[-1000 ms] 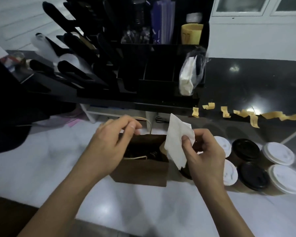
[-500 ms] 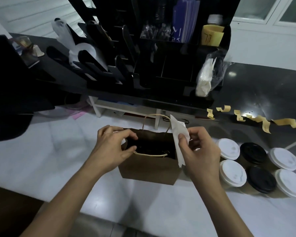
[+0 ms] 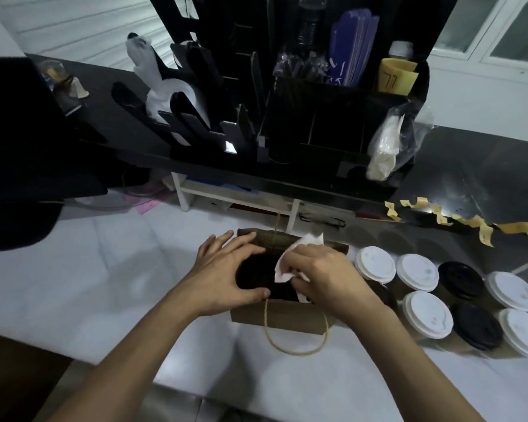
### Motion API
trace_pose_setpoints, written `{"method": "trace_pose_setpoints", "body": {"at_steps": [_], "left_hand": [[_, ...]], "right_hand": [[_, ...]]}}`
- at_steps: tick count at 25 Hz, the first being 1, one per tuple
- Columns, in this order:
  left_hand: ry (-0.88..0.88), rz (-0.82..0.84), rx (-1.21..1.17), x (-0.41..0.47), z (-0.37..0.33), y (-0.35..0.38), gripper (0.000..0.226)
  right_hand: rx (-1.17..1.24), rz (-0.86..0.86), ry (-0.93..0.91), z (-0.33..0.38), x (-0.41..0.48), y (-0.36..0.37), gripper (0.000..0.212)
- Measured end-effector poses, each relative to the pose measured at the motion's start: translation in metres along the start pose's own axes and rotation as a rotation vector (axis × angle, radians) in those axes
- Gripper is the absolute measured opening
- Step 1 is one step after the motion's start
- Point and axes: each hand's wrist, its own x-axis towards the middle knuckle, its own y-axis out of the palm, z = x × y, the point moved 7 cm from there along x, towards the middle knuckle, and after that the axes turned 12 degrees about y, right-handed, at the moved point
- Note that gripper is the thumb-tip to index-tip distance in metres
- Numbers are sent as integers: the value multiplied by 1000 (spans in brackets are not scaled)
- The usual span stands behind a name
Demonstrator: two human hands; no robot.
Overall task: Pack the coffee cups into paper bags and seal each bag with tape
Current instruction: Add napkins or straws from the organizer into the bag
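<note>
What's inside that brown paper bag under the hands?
A white paper napkin, pinched by the right hand, sits in the mouth of the brown paper bag. The left hand rests on its rim. Deeper down is dark and hand-covered; nothing else shows.

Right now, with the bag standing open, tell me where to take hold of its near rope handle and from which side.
Pinch the near rope handle at the bottom of its loop, coming from the person's side. The loop lies flopped forward over the paper bag's front wall, clear of the napkin at the mouth, so it lies open there.
</note>
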Motion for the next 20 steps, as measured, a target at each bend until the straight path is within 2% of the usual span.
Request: {"method": "trace_pose_setpoints", "body": {"at_steps": [4,8,12,14,16,20], "left_hand": [[27,0,-12,0,0,3,86],[37,-7,-30,1,2,3,83],[29,-14,-36,0,4,2,80],[14,-18,-53,0,4,2,73],[12,-54,-68,-1,3,2,60],[38,-248,-145,-7,3,-10,37]], "right_hand": [[-94,208,-11,8,10,26,17],[-171,330,108,-3,19,44,16],[68,488,345,-17,12,48,45],[160,442,379,-15,7,38,41],[220,315,392,-15,1,20,37],[286,-132,489,-39,-27,-24,30]]}}
